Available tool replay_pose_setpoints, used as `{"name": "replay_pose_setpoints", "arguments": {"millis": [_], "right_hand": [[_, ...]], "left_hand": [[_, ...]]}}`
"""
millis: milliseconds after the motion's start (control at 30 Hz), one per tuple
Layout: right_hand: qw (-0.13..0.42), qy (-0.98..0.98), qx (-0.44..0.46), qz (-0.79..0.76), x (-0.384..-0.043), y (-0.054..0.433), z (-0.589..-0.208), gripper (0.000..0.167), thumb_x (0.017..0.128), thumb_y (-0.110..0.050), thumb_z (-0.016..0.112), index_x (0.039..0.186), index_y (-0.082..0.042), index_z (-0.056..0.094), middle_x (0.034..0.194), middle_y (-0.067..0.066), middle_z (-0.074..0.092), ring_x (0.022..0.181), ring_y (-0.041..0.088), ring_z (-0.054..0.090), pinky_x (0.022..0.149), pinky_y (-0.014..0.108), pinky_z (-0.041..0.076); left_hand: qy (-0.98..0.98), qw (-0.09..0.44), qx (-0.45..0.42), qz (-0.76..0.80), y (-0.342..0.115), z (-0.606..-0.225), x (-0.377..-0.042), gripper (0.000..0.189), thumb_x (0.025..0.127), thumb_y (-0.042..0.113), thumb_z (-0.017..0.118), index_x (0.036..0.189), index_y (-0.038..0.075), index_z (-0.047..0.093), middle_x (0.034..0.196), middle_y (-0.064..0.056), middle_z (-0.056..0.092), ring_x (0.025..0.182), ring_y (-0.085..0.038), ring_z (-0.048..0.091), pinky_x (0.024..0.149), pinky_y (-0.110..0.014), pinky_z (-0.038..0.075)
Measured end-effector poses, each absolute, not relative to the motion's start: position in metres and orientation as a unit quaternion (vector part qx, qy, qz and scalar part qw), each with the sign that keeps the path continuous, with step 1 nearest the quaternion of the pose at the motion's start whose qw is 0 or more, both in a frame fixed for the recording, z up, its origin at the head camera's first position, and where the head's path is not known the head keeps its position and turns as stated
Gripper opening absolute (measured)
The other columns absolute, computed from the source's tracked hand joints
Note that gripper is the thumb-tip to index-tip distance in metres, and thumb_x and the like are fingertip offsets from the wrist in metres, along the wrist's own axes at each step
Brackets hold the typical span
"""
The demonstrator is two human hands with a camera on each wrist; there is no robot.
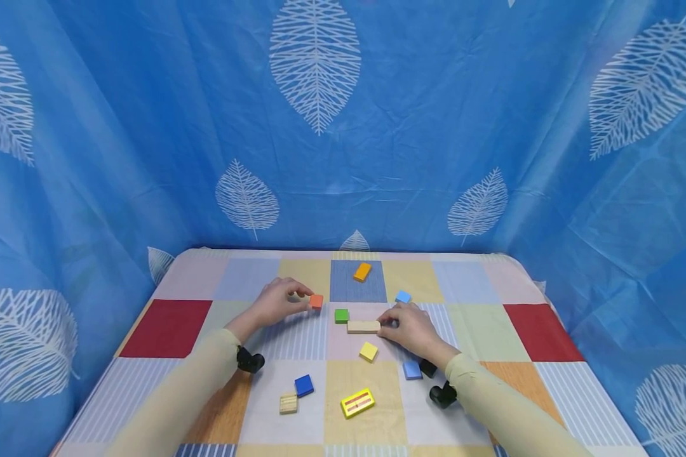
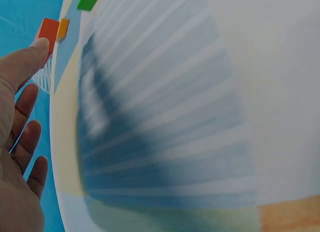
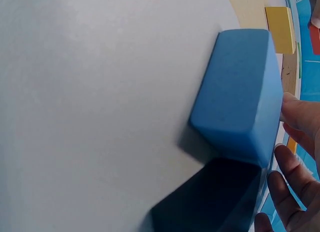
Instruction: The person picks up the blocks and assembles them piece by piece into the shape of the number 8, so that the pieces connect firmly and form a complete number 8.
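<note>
My left hand [image 1: 280,301] pinches a small orange-red block [image 1: 316,301] between thumb and fingers. In the left wrist view the thumb presses on this red block [image 2: 49,32], while the other fingers hang loosely bent. My right hand [image 1: 413,329] holds the right end of a long plain wooden block [image 1: 363,327] between thumb and fingers. A green block [image 1: 341,316] sits just behind that block's left end. Close behind the right hand lies a light blue block [image 1: 403,296]. Under the right wrist are a blue block [image 3: 232,86] and a black block [image 3: 210,197].
An orange block [image 1: 363,272] lies at the back of the patchwork cloth. Toward the front are a yellow block [image 1: 368,351], a yellow block with red stripes [image 1: 357,403], a dark blue block [image 1: 304,385] and a grooved wooden piece [image 1: 288,404]. A blue curtain [image 1: 343,190] hangs behind the table.
</note>
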State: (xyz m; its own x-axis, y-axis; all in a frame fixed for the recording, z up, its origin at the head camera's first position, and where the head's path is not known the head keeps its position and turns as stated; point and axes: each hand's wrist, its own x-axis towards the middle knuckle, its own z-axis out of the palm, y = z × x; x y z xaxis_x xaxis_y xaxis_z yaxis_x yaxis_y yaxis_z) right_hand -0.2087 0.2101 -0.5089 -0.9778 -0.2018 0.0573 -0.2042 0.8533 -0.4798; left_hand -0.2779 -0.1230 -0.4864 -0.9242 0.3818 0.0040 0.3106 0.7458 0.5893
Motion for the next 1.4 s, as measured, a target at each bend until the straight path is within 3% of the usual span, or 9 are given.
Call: {"name": "replay_pose_setpoints", "arguments": {"millis": [400,733,1400], "right_hand": [[0.0,-0.964,0.104,0.243,-0.207,0.211,-0.508,0.017,0.084,-0.032,0.085,0.099,-0.027,0.079,0.09,-0.014,0.061,0.089,0.012,0.053,0.084,0.046,0.042],[0.005,-0.966,0.107,0.236,-0.209,0.21,-0.509,0.017,0.084,-0.033,0.085,0.098,-0.028,0.078,0.088,-0.015,0.061,0.088,0.012,0.053,0.084,0.046,0.042],[-0.001,-0.965,0.103,0.24,-0.209,0.208,-0.509,0.017,0.085,-0.031,0.085,0.1,-0.026,0.078,0.09,-0.013,0.061,0.088,0.012,0.053,0.084,0.045,0.042]], "left_hand": [[0.927,0.064,0.236,0.284,-0.107,-0.488,-0.248,0.026,0.086,0.035,0.084,0.109,0.026,0.077,0.1,0.012,0.064,0.097,-0.016,0.05,0.089,-0.042,0.038],[0.915,0.086,0.266,0.289,-0.095,-0.492,-0.233,0.022,0.086,0.035,0.084,0.106,0.026,0.077,0.103,0.011,0.067,0.094,-0.016,0.049,0.084,-0.04,0.039],[0.921,0.094,0.256,0.277,-0.082,-0.505,-0.226,0.022,0.084,0.041,0.085,0.1,0.03,0.075,0.097,0.017,0.062,0.096,-0.014,0.049,0.091,-0.043,0.037]]}}
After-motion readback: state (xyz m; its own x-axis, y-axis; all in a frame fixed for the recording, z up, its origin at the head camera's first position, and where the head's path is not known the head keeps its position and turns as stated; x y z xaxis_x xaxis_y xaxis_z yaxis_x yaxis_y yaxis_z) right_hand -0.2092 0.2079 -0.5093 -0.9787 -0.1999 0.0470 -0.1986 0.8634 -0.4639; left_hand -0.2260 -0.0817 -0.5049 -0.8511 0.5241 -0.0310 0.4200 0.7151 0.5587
